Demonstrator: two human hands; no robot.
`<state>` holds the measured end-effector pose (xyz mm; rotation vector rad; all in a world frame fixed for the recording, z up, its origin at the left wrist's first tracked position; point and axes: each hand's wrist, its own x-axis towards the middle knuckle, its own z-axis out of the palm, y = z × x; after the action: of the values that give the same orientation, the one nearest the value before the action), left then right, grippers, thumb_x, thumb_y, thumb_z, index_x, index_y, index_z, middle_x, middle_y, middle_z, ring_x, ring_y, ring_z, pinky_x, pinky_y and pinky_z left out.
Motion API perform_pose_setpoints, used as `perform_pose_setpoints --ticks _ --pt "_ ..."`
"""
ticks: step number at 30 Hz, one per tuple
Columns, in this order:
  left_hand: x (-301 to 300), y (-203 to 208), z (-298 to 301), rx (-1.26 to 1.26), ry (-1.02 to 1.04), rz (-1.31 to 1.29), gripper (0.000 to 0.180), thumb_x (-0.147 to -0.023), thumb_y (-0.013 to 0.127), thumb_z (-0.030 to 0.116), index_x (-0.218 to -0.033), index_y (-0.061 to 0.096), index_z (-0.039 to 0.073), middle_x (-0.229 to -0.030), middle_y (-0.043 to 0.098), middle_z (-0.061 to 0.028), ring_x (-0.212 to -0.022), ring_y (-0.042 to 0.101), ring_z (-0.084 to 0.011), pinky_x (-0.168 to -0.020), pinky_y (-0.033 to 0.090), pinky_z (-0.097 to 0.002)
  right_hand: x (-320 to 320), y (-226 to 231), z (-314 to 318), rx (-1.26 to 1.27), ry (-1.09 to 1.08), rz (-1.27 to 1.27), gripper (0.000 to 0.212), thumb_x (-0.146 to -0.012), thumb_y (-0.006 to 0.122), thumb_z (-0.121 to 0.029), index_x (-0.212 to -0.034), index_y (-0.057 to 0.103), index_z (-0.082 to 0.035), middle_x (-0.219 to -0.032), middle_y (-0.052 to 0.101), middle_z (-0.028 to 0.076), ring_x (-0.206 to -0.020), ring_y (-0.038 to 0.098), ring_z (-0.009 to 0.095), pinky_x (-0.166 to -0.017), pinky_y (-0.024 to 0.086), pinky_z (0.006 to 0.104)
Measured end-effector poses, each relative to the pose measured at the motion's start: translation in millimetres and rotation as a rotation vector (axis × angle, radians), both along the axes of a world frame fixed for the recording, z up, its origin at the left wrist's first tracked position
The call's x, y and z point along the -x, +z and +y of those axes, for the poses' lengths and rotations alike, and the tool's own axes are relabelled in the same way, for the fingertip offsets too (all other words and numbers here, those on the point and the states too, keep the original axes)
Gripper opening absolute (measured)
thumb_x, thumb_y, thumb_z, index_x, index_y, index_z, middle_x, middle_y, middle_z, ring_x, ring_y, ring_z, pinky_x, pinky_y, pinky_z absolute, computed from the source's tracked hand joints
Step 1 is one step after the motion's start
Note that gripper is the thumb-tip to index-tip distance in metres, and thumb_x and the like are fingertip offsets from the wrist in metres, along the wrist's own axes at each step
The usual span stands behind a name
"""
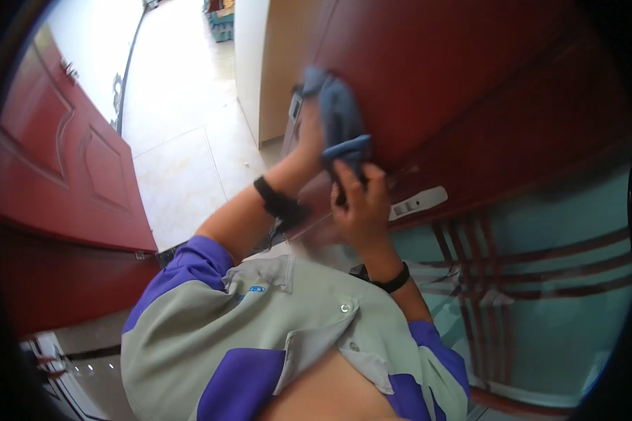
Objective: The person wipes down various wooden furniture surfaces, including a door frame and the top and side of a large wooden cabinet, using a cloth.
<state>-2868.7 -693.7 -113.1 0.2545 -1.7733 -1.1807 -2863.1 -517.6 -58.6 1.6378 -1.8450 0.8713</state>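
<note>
A blue-grey cloth (342, 112) lies bunched in front of the dark red door (456, 91). My left hand (310, 137) is at its left side, near the door's edge, with the cloth over its fingers, which are partly hidden and a little blurred. Lower down, my right hand (361, 207) pinches the folded bottom end of the cloth between thumb and fingers. Just right of that hand, a pale lock plate (419, 203) is set in the door. Beside my left hand, a metal latch plate (295, 105) shows on the door's edge.
Another red panelled door (63, 154) stands at the left. Beyond lies a pale tiled floor (179, 151), with a cream wall end (253, 70) next to the near door. Greenish glass with dark red bars (470, 281) is at the lower right.
</note>
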Motion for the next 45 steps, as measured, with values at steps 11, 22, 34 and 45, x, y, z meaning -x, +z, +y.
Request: perform_pose_setpoints --ticks 11,22,34,45 --pt "28 -72 -25 -0.047 0.131 -0.099 0.053 -0.086 0.050 0.028 -0.128 0.041 -0.001 -0.135 0.035 -0.0263 -0.124 0.034 -0.0424 -0.105 0.027 -0.0445 -5 -18 -33 -0.008 0.138 -0.089 0.049 -0.079 0.055 0.003 -0.127 0.050 -0.007 -0.126 0.040 0.028 -0.110 0.045 0.043 -0.094 0.038 0.0469" --pt "19 -17 -40 0.268 0.226 -0.313 0.049 -0.085 0.053 0.036 -0.126 0.046 0.012 -0.133 0.037 -0.0213 -0.122 0.033 -0.0447 -0.104 0.027 -0.0500 6 0 -76 0.086 0.077 0.008 0.046 -0.081 0.057 -0.001 -0.125 0.049 -0.008 -0.132 0.035 0.025 -0.115 0.040 0.040 -0.097 0.032 0.0461" --pt "21 93 -89 0.916 0.135 0.182 0.062 -0.075 0.059 0.039 -0.116 0.049 -0.006 -0.115 0.044 -0.0284 -0.107 0.040 -0.0528 -0.096 0.027 -0.0650 19 72 -123 0.365 -0.538 0.382 0.031 -0.079 0.063 -0.009 -0.109 0.058 -0.008 -0.118 0.044 0.022 -0.103 0.045 0.034 -0.089 0.037 0.0439" --pt "47 75 -125 0.789 -0.089 0.306 0.052 -0.075 0.060 0.025 -0.116 0.051 -0.007 -0.117 0.050 -0.0276 -0.103 0.049 -0.0452 -0.090 0.037 -0.0542 50 62 -133 0.086 -0.620 0.431 0.036 -0.071 0.068 -0.012 -0.105 0.056 -0.014 -0.112 0.046 0.017 -0.097 0.046 0.031 -0.083 0.036 0.0405"
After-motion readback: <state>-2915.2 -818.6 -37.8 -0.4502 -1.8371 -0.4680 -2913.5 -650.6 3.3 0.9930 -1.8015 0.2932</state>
